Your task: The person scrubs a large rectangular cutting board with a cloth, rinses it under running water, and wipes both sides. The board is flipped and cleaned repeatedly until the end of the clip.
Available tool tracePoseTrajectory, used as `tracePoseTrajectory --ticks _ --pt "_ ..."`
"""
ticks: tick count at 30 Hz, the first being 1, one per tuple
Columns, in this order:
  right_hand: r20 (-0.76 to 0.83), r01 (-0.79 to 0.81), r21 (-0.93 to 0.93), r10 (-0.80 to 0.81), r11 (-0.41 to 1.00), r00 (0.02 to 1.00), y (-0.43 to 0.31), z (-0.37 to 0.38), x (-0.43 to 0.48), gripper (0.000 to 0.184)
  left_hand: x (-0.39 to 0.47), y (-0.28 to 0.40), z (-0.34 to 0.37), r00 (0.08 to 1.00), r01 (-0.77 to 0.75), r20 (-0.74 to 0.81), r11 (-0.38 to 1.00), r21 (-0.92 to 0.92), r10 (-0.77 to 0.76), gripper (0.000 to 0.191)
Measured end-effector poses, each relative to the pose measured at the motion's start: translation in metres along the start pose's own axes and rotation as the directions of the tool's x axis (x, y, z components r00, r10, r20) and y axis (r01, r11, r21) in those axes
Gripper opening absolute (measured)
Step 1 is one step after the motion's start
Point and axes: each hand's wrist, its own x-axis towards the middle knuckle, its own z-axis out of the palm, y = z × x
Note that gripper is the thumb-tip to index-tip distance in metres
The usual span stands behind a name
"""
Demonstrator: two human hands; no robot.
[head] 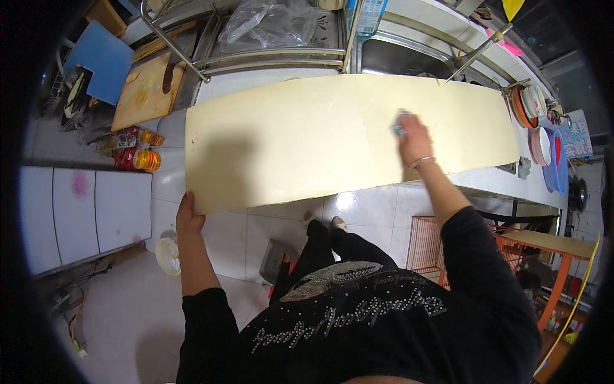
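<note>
A long cream-coloured board spans the view in front of me, its right part over the white counter and its left end out over the floor. My left hand grips the board's near left corner, with the thumb on top. Over the right half of the board, my right hand presses a small greyish-blue cloth or pad to the surface. Motion blurs this hand and the pad, so the pad's exact kind is unclear. A bracelet circles my right wrist.
Beyond the board stand a metal rack with plastic bags and a steel sink. Stacked bowls and a blue basin sit at right. A wooden cutting board and oil bottles lie left. An orange wire cage stands below.
</note>
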Motion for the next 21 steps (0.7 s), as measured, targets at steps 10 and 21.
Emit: tracePoseTrajectory --ticks 10,21 --pt "-0.057 0.215 -0.052 -0.218 0.975 0.974 -0.015 0.011 0.024 0.051 -0.061 -0.055 0.047 0.921 0.020 0.350 0.875 -0.483 0.173 0.040" --pt "0.013 -0.489 -0.170 0.498 0.855 0.867 0.186 -0.013 0.147 0.054 -0.091 -0.105 0.066 0.867 0.268 0.495 0.882 -0.387 -0.047 0.031"
